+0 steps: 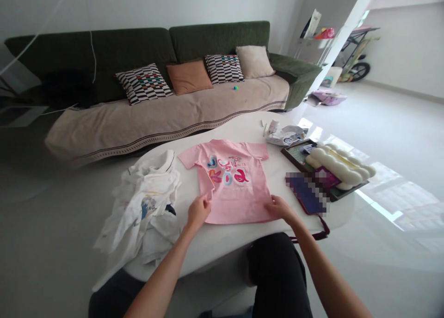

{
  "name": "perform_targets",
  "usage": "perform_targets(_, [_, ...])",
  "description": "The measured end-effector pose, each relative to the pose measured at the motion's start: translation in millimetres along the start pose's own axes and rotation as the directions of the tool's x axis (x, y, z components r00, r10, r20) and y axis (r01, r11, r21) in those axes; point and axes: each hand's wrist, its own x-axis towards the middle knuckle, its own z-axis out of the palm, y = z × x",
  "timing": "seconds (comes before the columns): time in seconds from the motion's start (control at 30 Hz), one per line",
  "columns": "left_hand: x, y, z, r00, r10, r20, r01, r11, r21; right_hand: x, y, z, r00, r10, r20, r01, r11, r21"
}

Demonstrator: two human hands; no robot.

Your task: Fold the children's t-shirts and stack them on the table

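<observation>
A pink T-shirt (233,179) with a colourful print lies flat, front up, on the white table (225,241). My left hand (197,211) pinches the shirt's left side near the hem, fingers closed on the fabric. My right hand (279,208) grips the shirt's lower right corner. A heap of white clothes (145,207) sits to the left of my left hand, partly hanging over the table's edge.
A dark tray (294,154) with a cream knobbly cushion (338,163) and a dark pouch (307,193) stands on the right. Crumpled packaging (286,134) lies behind it. A green sofa (166,77) with several pillows stands beyond the table. My knees show below.
</observation>
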Motion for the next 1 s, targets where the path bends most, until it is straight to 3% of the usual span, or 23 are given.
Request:
perform_targets(0.07, [0,-15,-22.4,0.979,-0.181,-0.097,0.147,0.947,-0.287,-5,1,-14,0.999,-0.032,-0.044,0.034,0.998,0.055])
perform_targets(0.13, [-16,-29,-38.9,0.935,-0.346,-0.082,0.24,0.783,-0.574,-9,5,-33,0.987,-0.072,-0.146,0.081,0.995,0.06])
perform_targets(0.17, [-31,-35,-42.8,0.923,-0.385,0.001,0.285,0.681,-0.674,-11,7,-42,0.973,-0.09,-0.213,0.094,0.996,0.007])
perform_targets(0.23, [-68,-41,-40.8,0.897,-0.35,0.269,0.425,0.517,-0.743,-17,11,-53,0.919,-0.138,-0.37,0.066,0.977,-0.201])
perform_targets(0.27, [-88,-43,-35.7,0.863,-0.304,0.403,0.505,0.486,-0.714,-21,11,-53,0.88,-0.178,-0.439,0.029,0.945,-0.325])
perform_targets(0.33, [-120,-44,-21.7,0.774,-0.231,0.59,0.611,0.517,-0.599,-33,5,-38,0.829,-0.29,-0.478,0.006,0.86,-0.511])
perform_targets(0.4, [-137,-45,-9.2,0.725,-0.204,0.657,0.628,0.588,-0.51,-50,-5,-5,0.843,-0.412,-0.345,0.147,0.794,-0.59])
perform_targets(0.47, [-137,-49,-3.0,0.747,-0.203,0.633,0.583,0.658,-0.476,-72,-14,36,0.869,-0.492,-0.049,0.379,0.726,-0.574])
perform_targets(0.5, [-131,-51,-2.6,0.777,-0.199,0.597,0.54,0.699,-0.47,-82,-17,56,0.853,-0.506,0.131,0.487,0.677,-0.553])
perform_targets(0.57, [-113,-56,-5.9,0.845,-0.154,0.513,0.414,0.795,-0.444,-99,-16,88,0.799,-0.453,0.396,0.602,0.585,-0.544])
perform_targets(0.63, [-85,-59,-12.9,0.905,-0.063,0.421,0.239,0.893,-0.381,-107,-12,106,0.782,-0.384,0.491,0.623,0.509,-0.594])
perform_targets(0.73, [-25,-53,-25.2,0.957,0.069,0.282,-0.015,0.982,-0.188,-100,-7,110,0.819,-0.363,0.445,0.573,0.462,-0.677])
perform_targets(0.8, [26,-43,-32.4,0.977,0.116,0.181,-0.114,0.993,-0.021,-88,-7,103,0.829,-0.347,0.438,0.558,0.478,-0.678])
perform_targets(0.9, [105,-27,-39.0,0.988,0.135,0.08,-0.145,0.981,0.129,-74,-9,88,0.813,-0.325,0.484,0.581,0.518,-0.628])
perform_targets(1.0, [164,-19,-38.8,0.992,0.114,0.046,-0.12,0.978,0.172,-73,-5,76,0.803,-0.364,0.472,0.595,0.544,-0.592])
